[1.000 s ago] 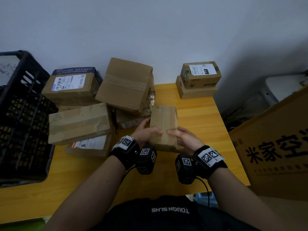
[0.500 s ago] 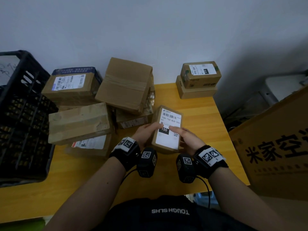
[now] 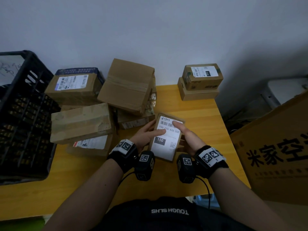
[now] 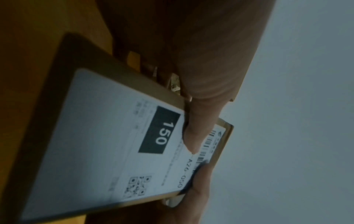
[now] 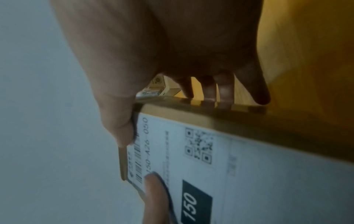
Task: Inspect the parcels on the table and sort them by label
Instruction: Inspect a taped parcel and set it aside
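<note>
Head camera: a small cardboard parcel (image 3: 166, 137) is held label-up between both hands above the yellow table (image 3: 196, 114), its white label (image 3: 164, 144) reading "150-150 A26 050" over a black block marked "150". The left hand (image 3: 145, 135) grips the parcel's left side, thumb lying across the label; the right hand (image 3: 188, 139) grips the right side, thumb pressed on the barcode, and the right wrist view shows its fingers (image 5: 224, 91) curled over the far edge. Just beyond and left of the left hand sits a jumbled pile of brown parcels (image 3: 106, 104), some showing labels. Past the right hand, against the wall, 2 stacked boxes (image 3: 200, 84) stand, the upper marked "010". Farther left is a black crate (image 3: 25, 114); right of the right hand is a large yellow carton (image 3: 275, 147).
</note>
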